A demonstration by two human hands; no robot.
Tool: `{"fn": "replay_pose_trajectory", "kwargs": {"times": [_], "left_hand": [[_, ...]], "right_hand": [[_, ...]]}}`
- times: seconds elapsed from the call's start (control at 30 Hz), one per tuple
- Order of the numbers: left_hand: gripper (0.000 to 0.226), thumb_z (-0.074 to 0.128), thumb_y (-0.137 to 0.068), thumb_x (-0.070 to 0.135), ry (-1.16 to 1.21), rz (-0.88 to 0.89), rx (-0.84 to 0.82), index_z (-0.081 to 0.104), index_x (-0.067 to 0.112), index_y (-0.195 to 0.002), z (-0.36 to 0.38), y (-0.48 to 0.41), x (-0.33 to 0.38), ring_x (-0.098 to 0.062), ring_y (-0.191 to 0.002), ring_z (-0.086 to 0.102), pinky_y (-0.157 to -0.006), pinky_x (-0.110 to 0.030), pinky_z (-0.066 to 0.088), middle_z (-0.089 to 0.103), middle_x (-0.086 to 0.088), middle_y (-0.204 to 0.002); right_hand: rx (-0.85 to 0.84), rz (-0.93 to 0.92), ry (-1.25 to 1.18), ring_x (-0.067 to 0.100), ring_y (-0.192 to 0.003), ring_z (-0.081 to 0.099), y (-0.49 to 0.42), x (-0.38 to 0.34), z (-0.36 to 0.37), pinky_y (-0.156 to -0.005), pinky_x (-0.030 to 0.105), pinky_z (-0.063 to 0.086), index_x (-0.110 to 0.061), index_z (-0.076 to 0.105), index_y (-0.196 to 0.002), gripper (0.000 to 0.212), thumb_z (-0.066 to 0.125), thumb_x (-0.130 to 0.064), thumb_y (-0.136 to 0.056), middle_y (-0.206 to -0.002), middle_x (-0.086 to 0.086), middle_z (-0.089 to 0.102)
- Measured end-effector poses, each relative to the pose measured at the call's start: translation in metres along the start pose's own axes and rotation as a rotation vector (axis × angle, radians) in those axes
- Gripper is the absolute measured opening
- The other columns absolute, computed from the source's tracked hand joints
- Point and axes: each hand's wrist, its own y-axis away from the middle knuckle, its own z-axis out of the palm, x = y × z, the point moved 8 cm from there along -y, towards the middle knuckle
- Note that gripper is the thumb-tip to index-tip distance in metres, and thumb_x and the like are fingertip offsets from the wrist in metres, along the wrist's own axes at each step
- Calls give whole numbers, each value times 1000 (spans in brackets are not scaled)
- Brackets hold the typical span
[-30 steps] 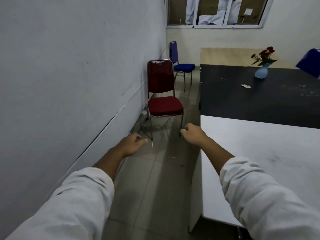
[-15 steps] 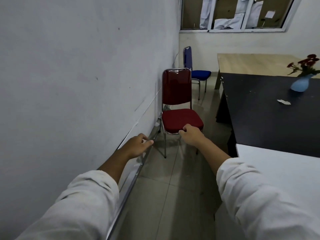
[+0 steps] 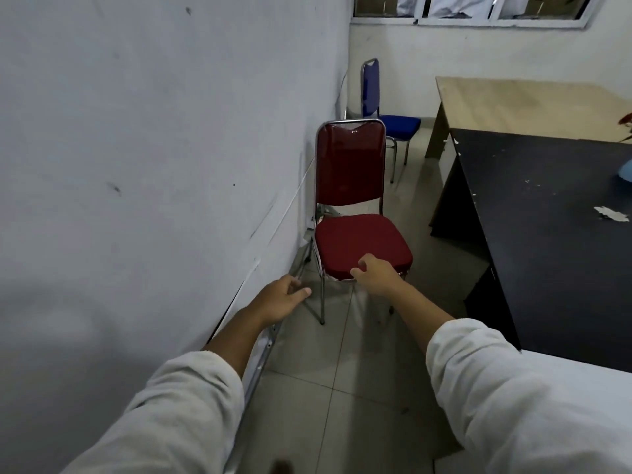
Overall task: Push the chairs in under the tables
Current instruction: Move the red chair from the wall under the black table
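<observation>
The red chair point(image 3: 355, 213) stands against the wall, well apart from the black counter point(image 3: 547, 234), so both loosely open, empty hands, the right hand point(image 3: 376, 277) at its seat and the left hand point(image 3: 280, 299) near its front leg, should probably grip the frame firmly, then turn it toward that counter.

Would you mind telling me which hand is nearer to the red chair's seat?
Right. The right hand is at the front edge of the red chair seat; the left hand sits lower and to its left, by the wall.
</observation>
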Motion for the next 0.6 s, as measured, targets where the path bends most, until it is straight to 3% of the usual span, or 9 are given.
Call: {"fn": "replay_pose_trajectory", "kwargs": {"times": [0.27,0.43,0.6], "left_hand": [[51,52,-92,44,-8,-49,-154,46,15,-133,2,-158,-25,-25,-123,52,-101,-34,44,51,-10,-140],[50,54,-91,44,-53,-73,-235,48,15,-132,-3,-249,-34,-25,-123,52,-102,-39,46,51,-11,-138],[49,52,-93,43,-82,-109,-337,47,15,-133,23,-318,-48,-23,-125,51,-96,-28,39,52,-8,-139]], "right_hand": [[-46,108,-54,31,-116,54,-143,9,26,-98,39,46,-5,44,-134,46,51,-30,-95,-133,17,52],[-46,229,-141,31,-114,55,-218,27,38,-95,39,47,-4,42,-135,48,51,-29,-95,-131,18,53],[-69,346,-244,24,-102,53,-276,63,61,-85,33,43,-4,45,-129,44,50,-32,-95,-127,16,55]]}}
